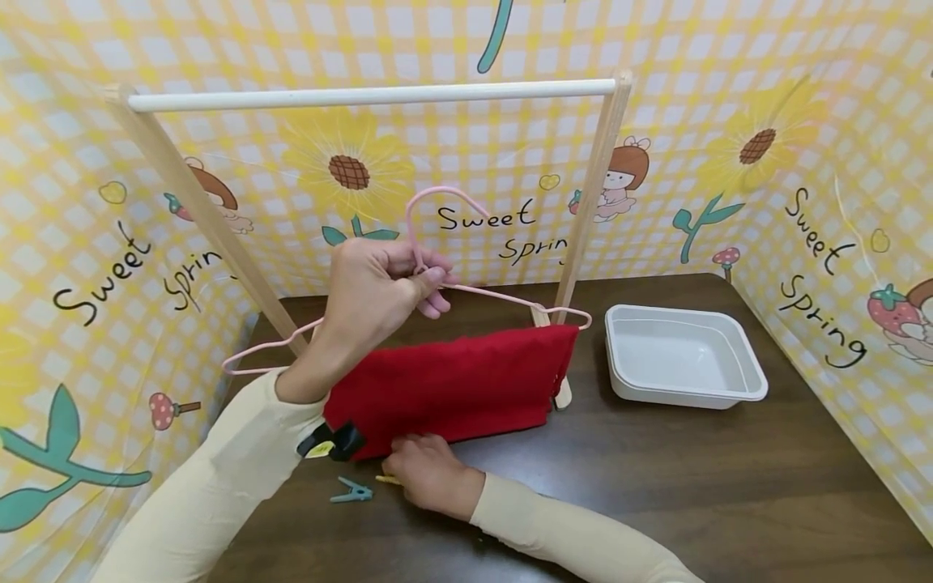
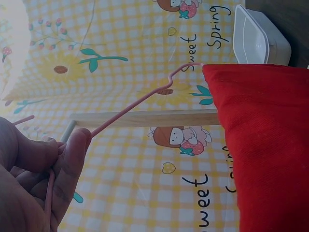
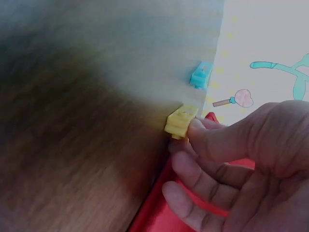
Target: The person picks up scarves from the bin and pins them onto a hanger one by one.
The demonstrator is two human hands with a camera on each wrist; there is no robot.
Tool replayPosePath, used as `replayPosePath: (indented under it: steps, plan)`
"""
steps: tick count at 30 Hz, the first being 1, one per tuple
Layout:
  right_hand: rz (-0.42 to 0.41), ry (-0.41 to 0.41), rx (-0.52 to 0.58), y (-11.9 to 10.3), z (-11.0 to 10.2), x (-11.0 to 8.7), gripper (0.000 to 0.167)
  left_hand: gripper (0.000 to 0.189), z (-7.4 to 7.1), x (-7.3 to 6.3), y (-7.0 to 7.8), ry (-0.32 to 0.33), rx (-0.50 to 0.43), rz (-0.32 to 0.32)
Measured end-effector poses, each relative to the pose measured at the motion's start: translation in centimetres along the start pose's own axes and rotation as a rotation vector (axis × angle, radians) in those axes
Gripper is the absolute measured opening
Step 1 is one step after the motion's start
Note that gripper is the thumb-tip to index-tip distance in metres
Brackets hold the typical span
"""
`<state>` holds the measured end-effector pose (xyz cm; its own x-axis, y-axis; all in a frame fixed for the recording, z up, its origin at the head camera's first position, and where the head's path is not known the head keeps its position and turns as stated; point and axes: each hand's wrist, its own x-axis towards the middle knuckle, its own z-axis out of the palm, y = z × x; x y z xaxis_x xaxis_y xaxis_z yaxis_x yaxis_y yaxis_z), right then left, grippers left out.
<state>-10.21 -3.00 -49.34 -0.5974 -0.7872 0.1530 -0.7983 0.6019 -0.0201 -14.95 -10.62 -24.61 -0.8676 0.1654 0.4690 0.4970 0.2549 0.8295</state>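
At the base of its hook, a pink wire hanger (image 1: 496, 294) is pinched between the thumb and fingers of my left hand (image 1: 379, 291). A folded red cloth (image 1: 455, 380) hangs from the hanger, toward its right side; my left forearm covers part of the hanger. Low by the tabletop, my right hand (image 1: 435, 478) holds a yellow clothespin (image 3: 180, 123) between thumb and index finger, its other fingers loosely bent beside the cloth's lower edge. A blue clothespin (image 1: 353, 491) lies on the table left of that hand.
Behind the hanger stands a wooden rack with a white crossbar (image 1: 372, 96). On the right of the brown table (image 1: 656, 478) sits a white plastic tub (image 1: 685, 397). Yellow checkered fabric (image 1: 466, 48) encloses the back and sides.
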Motion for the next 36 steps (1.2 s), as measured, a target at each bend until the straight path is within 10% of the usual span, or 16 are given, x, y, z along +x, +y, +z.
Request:
replayPosePath:
  steps: [36]
  plan:
    - [0.091, -0.071, -0.089, -1.6, 0.7, 0.9, 0.032, 0.011, -0.8, 0.6, 0.3, 0.002, -0.045, -0.053]
